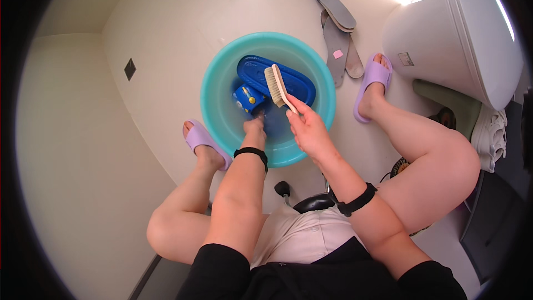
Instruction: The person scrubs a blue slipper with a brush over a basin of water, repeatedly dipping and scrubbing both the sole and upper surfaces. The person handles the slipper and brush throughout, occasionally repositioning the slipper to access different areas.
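A turquoise plastic basin (210, 123) holding cloudy water stands on the floor between my feet. My right hand (309, 130) grips the handle of a pale scrub brush (277, 85), whose bristles face left above the basin. My left hand (255, 124) reaches into the water; its fingers are partly hidden under the surface, beside the decorated strap of a blue slipper (249, 98). Whether it grips anything there cannot be made out. A blue slipper sole (297, 83) lies across the far part of the basin, partly behind the brush.
Several grey insoles (333, 2) lie on the floor beyond the basin to the right. A large white bin-like container (433, 37) stands at the right, with white shoes (491, 137) nearby. My feet, in lilac slides (376, 77), flank the basin. A wall (83, 133) rises at the left.
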### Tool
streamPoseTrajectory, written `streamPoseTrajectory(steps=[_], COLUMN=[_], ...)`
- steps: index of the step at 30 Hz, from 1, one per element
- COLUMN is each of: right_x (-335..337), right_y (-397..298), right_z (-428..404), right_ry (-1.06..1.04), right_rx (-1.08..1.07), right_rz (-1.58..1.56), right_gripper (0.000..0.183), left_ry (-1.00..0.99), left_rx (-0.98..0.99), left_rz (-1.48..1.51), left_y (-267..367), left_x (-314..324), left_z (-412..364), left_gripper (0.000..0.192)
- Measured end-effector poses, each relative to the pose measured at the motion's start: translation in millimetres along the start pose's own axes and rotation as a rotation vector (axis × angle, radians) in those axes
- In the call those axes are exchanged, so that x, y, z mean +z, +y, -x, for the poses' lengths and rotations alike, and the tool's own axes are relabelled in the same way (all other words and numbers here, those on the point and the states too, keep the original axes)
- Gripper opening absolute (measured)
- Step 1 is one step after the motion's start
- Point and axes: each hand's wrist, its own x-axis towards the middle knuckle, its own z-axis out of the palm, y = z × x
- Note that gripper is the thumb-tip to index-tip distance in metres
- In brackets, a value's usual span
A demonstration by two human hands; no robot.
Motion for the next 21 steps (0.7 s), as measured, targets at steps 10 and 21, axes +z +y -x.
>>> streamPoseTrajectory(steps=[10, 21], right_x=[4, -13], right_y=[0, 0], right_z=[0, 30], right_ry=[-0.022, -0.064], right_rx=[-0.03, -0.197], right_rz=[-0.092, 0.147], right_gripper=[0.045, 0.052], left_ry=[0.029, -0.421], left_rx=[0.074, -0.01], left_rz=[-0.001, 0.197], left_y=[10, 87], left_x=[-1, -61], left_z=[-2, 113], left_gripper=[0.063, 0.037])
